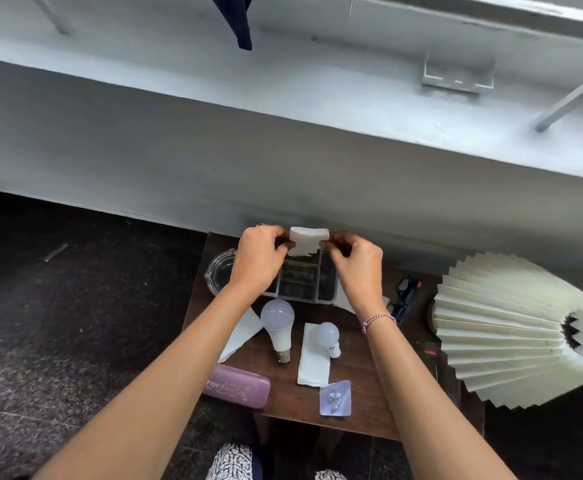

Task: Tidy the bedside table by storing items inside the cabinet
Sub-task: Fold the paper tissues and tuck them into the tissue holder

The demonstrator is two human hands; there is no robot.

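Both hands hold a folded white tissue (308,240) above the back of the brown bedside table (359,393). My left hand (260,252) pinches its left edge and my right hand (354,263) pinches its right edge. Under the hands sits a clear divided organiser box (298,282). On the table lie a large white bulb (278,325), a small bulb (328,337) on a folded tissue (312,365), another tissue (243,332), a purple glasses case (236,386) and a clear adhesive hook (335,398). No cabinet shows.
A glass ashtray (219,271) stands at the table's back left. A pleated cream lampshade (518,330) overhangs the right side, with a dark blue object (404,299) and a dark booklet (430,355) beside it. A grey wall ledge runs behind; dark floor lies to the left.
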